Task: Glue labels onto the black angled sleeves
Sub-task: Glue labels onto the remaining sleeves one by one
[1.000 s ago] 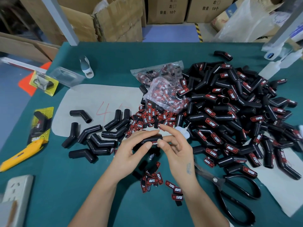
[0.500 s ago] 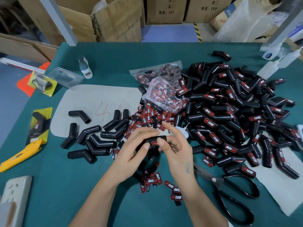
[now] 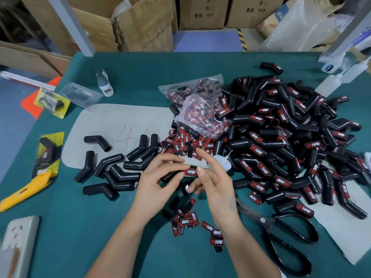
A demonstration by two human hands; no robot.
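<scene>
Both hands are up over the green worktop, working one black angled sleeve between them. The left hand has its fingers curled round the plain end of that sleeve, thumb on top, so it's properly gripped. The right hand is looser: the index finger sticks up and out, and the thumb tip presses down on the red and black label sitting on the sleeve's right end, with the other fingers tucked below. Using the held sleeve as the landmark: just left of it is a small bunch of unlabelled sleeves, partly on a grey sheet with red writing. Just beyond it is a spread of loose labels, and behind those a clear bag of labels. To its right sits a big pile of labelled sleeves. Nearer the person, below the sleeve, there's a little scatter of more labels, and right of those a pair of black scissors. Far left of the sleeve lies a yellow utility knife and a white power strip at the worktop's near edge.
</scene>
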